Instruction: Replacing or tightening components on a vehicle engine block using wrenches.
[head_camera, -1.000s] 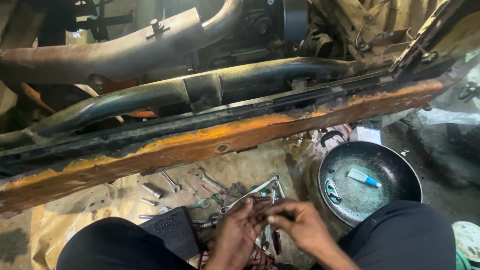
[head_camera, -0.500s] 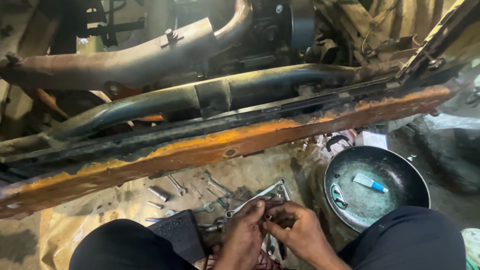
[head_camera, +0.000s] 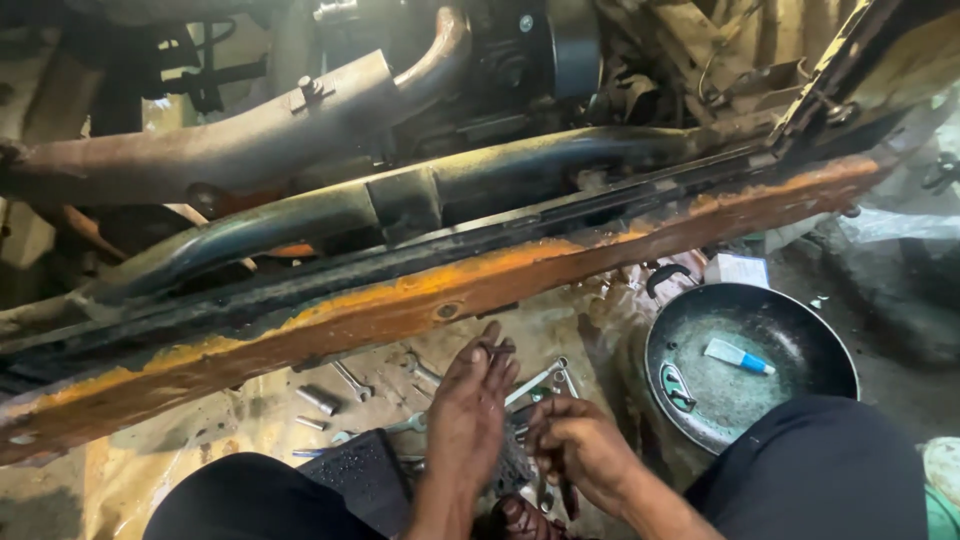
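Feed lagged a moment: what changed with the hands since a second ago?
The left hand rose from the huddle, fingers now stretched toward the rusty beam, pinching a small dark piece. The right hand stays low over the wrenches. The pan hasn't moved.

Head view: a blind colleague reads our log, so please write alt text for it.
A person's left hand lifts a small dark part while the right hand rests among wrenches on the ground, below a rusty orange beam. A round pan sits to the right.

beam: rusty orange, black streaks
pan: dark grey
tube: white, blue cap
spanners: silver
trousers: black
exhaust pipe: brown rust
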